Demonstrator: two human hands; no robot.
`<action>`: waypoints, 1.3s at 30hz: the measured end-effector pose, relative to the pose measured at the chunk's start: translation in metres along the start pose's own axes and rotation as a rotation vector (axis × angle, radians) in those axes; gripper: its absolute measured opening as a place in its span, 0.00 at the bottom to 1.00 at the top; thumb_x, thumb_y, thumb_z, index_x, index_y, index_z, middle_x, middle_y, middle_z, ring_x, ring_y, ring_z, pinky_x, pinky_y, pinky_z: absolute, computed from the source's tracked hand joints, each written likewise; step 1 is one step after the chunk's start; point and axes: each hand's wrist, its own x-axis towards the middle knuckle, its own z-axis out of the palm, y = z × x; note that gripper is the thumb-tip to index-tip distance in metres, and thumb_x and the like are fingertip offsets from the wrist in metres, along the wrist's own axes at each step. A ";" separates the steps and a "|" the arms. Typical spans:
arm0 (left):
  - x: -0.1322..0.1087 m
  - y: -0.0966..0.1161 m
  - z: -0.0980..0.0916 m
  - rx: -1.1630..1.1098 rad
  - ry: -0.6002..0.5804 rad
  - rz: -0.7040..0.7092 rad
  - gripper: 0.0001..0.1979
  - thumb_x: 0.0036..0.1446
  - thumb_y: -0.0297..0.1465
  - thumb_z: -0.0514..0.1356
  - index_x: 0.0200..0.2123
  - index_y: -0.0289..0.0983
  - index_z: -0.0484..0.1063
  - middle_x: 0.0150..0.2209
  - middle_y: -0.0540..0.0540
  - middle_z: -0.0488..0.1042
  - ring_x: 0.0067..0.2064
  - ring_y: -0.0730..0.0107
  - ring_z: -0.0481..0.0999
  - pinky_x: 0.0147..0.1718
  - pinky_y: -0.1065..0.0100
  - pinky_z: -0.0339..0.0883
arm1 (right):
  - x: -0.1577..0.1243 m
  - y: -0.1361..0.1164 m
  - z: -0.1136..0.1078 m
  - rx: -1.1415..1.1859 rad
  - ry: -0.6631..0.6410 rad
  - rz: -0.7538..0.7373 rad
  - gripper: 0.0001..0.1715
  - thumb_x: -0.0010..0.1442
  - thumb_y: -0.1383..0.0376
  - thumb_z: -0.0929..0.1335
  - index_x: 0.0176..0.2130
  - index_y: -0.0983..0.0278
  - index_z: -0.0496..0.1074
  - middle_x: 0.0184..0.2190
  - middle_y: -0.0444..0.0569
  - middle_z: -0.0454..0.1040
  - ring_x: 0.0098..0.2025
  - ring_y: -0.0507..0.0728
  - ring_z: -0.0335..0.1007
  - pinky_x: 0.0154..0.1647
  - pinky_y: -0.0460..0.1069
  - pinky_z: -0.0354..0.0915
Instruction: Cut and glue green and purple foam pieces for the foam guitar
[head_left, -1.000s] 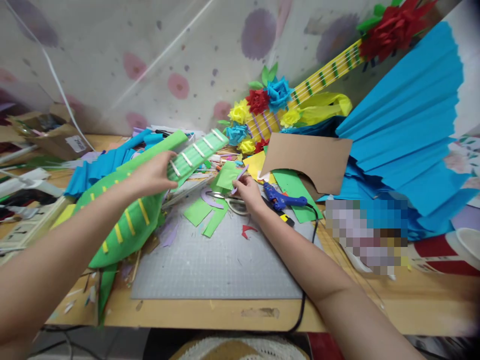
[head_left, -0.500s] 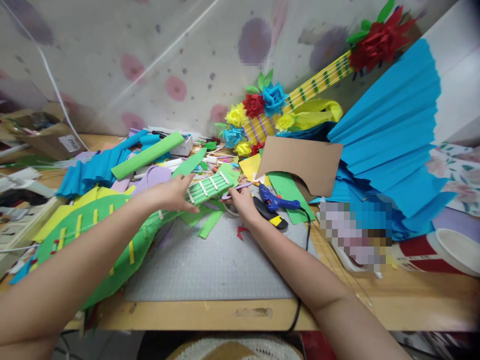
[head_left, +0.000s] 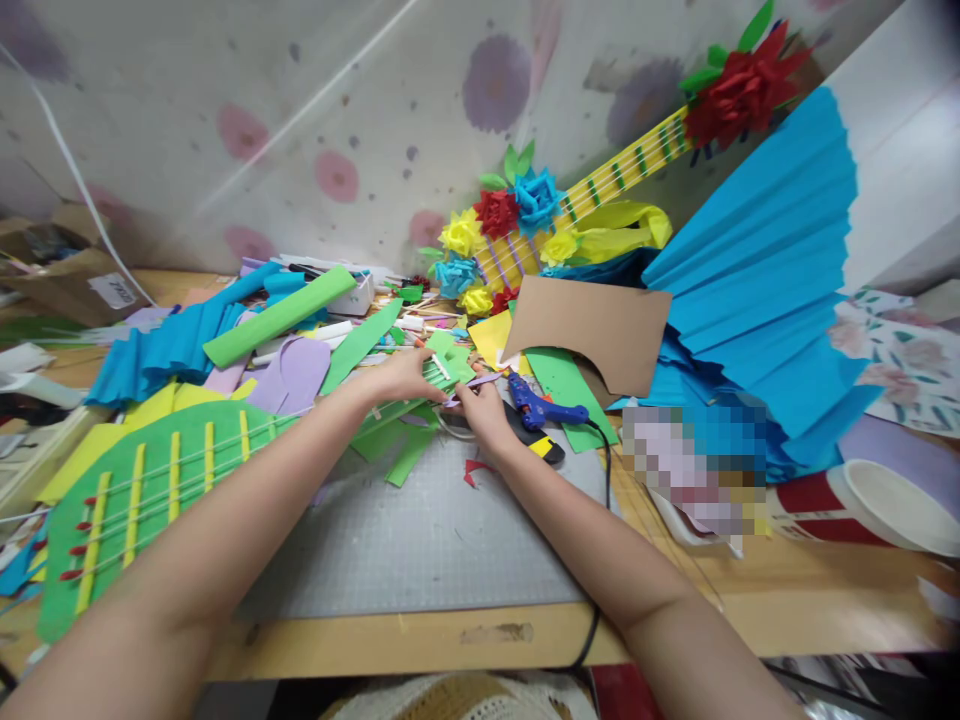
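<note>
Green guitar (head_left: 154, 460) shifted leftward, left hand (head_left: 403, 377) grasping its neck (head_left: 438, 374), right hand (head_left: 484, 412) pinching purple strip (head_left: 489, 378)

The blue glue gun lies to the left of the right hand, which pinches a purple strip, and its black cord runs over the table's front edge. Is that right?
Not quite: the head view shows the blue glue gun to the right of the right hand. That hand does pinch a purple strip, and the black cord does run over the table's front edge.
</note>
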 end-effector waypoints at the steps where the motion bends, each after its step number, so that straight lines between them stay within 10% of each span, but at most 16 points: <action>1: -0.002 0.001 0.002 0.033 0.018 0.003 0.38 0.36 0.44 0.65 0.52 0.35 0.64 0.53 0.37 0.69 0.54 0.52 0.69 0.47 0.64 0.63 | -0.001 0.000 0.000 0.007 0.061 0.000 0.09 0.54 0.62 0.61 0.37 0.60 0.62 0.30 0.45 0.71 0.35 0.53 0.71 0.35 0.48 0.68; 13: -0.013 0.010 0.011 0.082 0.148 0.019 0.31 0.45 0.43 0.61 0.52 0.36 0.63 0.52 0.39 0.70 0.54 0.53 0.68 0.48 0.62 0.62 | -0.016 -0.017 -0.005 0.497 -0.005 0.050 0.19 0.44 0.60 0.68 0.35 0.60 0.58 0.31 0.41 0.68 0.31 0.52 0.69 0.33 0.48 0.69; 24: -0.023 0.012 0.015 0.197 0.236 0.040 0.28 0.45 0.36 0.60 0.51 0.35 0.64 0.52 0.38 0.67 0.54 0.52 0.67 0.47 0.60 0.63 | -0.012 -0.034 -0.035 0.279 -0.245 0.091 0.12 0.48 0.63 0.69 0.34 0.63 0.64 0.26 0.43 0.70 0.27 0.51 0.68 0.27 0.47 0.68; 39: -0.035 0.011 0.025 0.299 0.181 0.010 0.26 0.45 0.32 0.63 0.50 0.34 0.63 0.48 0.38 0.70 0.51 0.53 0.69 0.46 0.61 0.62 | -0.008 -0.031 -0.030 0.309 -0.132 0.218 0.09 0.48 0.72 0.66 0.31 0.63 0.62 0.18 0.38 0.68 0.20 0.49 0.67 0.23 0.45 0.69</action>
